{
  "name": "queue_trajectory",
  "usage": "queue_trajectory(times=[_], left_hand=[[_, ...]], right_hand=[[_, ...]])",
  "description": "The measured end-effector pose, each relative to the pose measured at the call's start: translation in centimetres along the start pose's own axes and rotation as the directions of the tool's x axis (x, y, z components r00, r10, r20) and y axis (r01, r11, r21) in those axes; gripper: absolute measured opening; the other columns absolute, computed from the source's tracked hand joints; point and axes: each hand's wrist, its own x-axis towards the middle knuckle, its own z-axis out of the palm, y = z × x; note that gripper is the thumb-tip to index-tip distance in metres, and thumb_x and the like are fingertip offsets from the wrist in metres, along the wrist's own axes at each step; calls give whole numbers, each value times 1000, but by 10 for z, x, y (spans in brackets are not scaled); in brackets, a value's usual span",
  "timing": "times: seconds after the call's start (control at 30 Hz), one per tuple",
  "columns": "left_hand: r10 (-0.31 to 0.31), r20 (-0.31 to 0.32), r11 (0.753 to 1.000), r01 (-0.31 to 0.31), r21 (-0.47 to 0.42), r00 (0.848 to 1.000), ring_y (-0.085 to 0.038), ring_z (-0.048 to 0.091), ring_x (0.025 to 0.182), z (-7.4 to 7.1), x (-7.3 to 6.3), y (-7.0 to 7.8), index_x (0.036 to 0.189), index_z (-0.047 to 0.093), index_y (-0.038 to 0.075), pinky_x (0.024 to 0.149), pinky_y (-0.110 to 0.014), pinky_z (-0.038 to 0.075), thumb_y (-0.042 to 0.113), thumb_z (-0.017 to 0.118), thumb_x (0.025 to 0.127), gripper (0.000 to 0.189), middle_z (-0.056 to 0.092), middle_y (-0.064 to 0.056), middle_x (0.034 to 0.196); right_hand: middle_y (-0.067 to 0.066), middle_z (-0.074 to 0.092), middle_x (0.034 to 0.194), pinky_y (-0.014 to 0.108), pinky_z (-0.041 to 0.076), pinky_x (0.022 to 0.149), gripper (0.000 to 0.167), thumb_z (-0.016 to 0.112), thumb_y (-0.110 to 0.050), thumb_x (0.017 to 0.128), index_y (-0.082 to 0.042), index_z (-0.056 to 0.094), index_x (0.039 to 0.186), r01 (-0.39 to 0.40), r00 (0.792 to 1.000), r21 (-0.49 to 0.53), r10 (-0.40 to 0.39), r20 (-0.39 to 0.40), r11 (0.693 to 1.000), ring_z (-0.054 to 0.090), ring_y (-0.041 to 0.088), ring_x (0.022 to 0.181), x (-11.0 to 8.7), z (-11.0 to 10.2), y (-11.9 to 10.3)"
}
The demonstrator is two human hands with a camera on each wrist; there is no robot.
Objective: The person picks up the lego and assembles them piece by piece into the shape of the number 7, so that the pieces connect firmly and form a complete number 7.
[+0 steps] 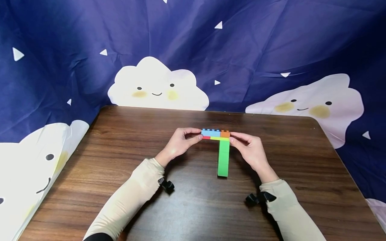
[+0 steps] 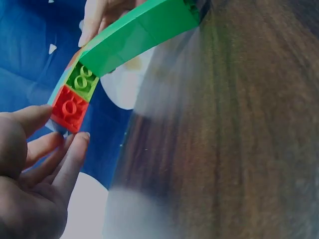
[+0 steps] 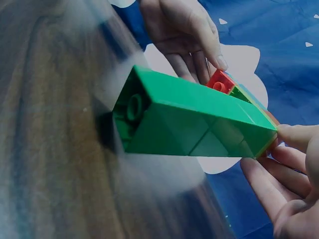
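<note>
A structure of toy building bricks hangs between the two hands. Its upright is a green column point(image 1: 223, 159); its hollow underside shows in the right wrist view, raised off the tabletop. Across the top runs a bar with a light blue brick point(image 1: 210, 133) and an orange brick point(image 1: 224, 134) above. Below these sit a red brick point(image 2: 70, 108) and a yellow-green brick point(image 2: 82, 81). My left hand point(image 1: 178, 144) pinches the bar's left end, at the blue and red bricks. With thumb and fingers, my right hand point(image 1: 253, 150) pinches the right end, above the column.
The brown wooden table point(image 1: 187, 207) extends under both forearms. Behind it hangs a dark blue cloth point(image 1: 229, 53) printed with white clouds and small triangles. A black camera mount is strapped to each wrist.
</note>
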Motion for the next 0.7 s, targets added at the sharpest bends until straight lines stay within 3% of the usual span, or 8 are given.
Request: queue_trajectory(times=[0.2, 0.3, 0.43, 0.53, 0.7], left_hand=[[15, -17, 994, -13, 107, 1000, -25, 74, 116, 5, 1, -5, 123, 80, 1, 101, -34, 60, 17, 80, 99, 29, 80, -15, 124], [32, -31, 992, -28, 123, 999, -29, 74, 119, 7, 1, -6, 121, 81, 0, 105, -41, 60, 15, 79, 99, 26, 80, -16, 124], [45, -48, 992, -39, 123, 998, -31, 73, 122, 11, 1, -6, 119, 81, -2, 110, -44, 57, 10, 78, 98, 24, 79, -18, 125], [27, -58, 992, -20, 126, 998, -32, 72, 124, 14, 1, -8, 119, 80, -3, 111, -44, 56, 7, 78, 98, 24, 78, -18, 126], [-10, -74, 991, 20, 134, 997, -31, 72, 123, 18, 2, -10, 120, 80, -2, 110, -44, 57, 9, 79, 97, 25, 79, -17, 125]], right_hand=[[20, 77, 127, 8, 57, 84, 38, 77, -26, 103, -5, 76, 134, -21, 1000, -115, 19, -18, 993, 69, -13, 95, -1, 4, 8], [16, 77, 128, 13, 56, 91, 38, 76, -29, 103, -9, 76, 135, -39, 999, -155, 34, -30, 987, 73, 3, 110, -1, 6, 11], [13, 77, 131, 33, 55, 108, 36, 76, -28, 104, -11, 76, 135, -65, 998, -176, 59, -37, 982, 68, 26, 131, -1, 9, 14], [13, 77, 131, 40, 54, 112, 35, 75, -25, 104, -10, 76, 135, -83, 996, -152, 79, -35, 985, 67, 26, 133, 0, 11, 17], [14, 77, 130, 32, 54, 110, 33, 75, -23, 103, -9, 77, 134, -105, 994, -137, 98, -57, 985, 66, 25, 134, 1, 15, 22]])
